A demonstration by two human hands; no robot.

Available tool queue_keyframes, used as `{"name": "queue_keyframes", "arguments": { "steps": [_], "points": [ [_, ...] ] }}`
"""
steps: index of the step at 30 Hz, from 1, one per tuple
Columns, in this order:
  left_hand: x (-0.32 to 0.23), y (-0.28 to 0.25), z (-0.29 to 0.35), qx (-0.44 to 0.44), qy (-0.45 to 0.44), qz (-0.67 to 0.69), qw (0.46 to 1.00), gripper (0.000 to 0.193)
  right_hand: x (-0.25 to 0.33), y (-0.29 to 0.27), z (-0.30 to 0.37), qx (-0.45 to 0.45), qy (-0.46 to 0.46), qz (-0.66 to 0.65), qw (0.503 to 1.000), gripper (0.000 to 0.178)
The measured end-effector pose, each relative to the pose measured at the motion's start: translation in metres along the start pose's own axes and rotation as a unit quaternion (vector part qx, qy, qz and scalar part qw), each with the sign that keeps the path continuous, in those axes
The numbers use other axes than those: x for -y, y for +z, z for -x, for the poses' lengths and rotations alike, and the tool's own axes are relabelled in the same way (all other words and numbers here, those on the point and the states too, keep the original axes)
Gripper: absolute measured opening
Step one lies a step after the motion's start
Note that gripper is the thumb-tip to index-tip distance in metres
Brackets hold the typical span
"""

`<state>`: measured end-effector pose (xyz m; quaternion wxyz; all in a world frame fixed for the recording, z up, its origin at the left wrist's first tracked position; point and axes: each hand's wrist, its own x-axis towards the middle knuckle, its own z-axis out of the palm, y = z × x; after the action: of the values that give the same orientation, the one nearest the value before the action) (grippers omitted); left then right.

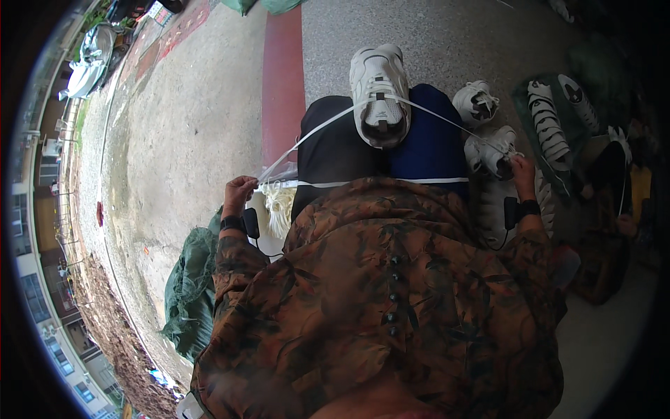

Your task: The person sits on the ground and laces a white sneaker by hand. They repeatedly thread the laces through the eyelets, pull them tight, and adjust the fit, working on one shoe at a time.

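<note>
A white sneaker (377, 87) rests on my knees, its toe pointing away from me. From its lacing a white shoelace (314, 131) stretches out to both sides. My left hand (241, 188) is closed on one end, out left of my thigh. Over on the right, my right hand (523, 170) pinches the other end beside more white shoes. Both lengths look pulled nearly straight. A bundle of loose cream laces (280, 209) hangs by my left thigh, near my left hand.
White sneakers (477, 103) lie right of my knees. Farther right, laced shoes (548, 126) sit on dark green sacking, near another person's hand (626, 225). A green sack (190, 286) slumps at my left. A red stripe (283, 84) crosses the concrete floor.
</note>
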<state>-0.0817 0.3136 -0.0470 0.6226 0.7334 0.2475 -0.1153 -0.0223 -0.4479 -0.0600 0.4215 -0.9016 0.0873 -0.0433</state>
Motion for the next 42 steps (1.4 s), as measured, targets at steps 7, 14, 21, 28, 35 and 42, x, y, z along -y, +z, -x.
{"name": "queue_keyframes", "arguments": {
  "steps": [7, 14, 21, 28, 35, 42],
  "points": [
    [0.03, -0.006, 0.013, 0.009, -0.063, -0.047, 0.997, 0.008, -0.042, -0.013, 0.036, 0.03, -0.003, 0.043, 0.999, 0.014],
    [0.035, 0.009, -0.012, 0.012, -0.039, -0.384, 0.922, 0.021, -0.035, -0.02, 0.011, 0.148, 0.079, 0.074, 0.983, 0.016],
    [-0.114, 0.111, -0.006, 0.28, 0.024, 0.072, 0.957, 0.02, 0.198, 0.06, -0.031, 0.369, 0.022, -0.226, 0.901, 0.013],
    [-0.175, 0.229, -0.041, 0.276, 0.172, -0.071, 0.943, 0.013, 0.246, 0.161, -0.075, 0.213, -0.137, -0.22, 0.942, 0.014],
    [-0.168, 0.244, -0.044, 0.194, 0.158, 0.042, 0.967, 0.015, 0.237, 0.188, -0.07, 0.121, -0.078, -0.261, 0.954, 0.012],
    [-0.166, 0.244, -0.042, 0.183, 0.161, 0.058, 0.968, 0.014, 0.26, 0.201, -0.059, -0.103, -0.343, 0.068, 0.931, 0.017]
  ]
}}
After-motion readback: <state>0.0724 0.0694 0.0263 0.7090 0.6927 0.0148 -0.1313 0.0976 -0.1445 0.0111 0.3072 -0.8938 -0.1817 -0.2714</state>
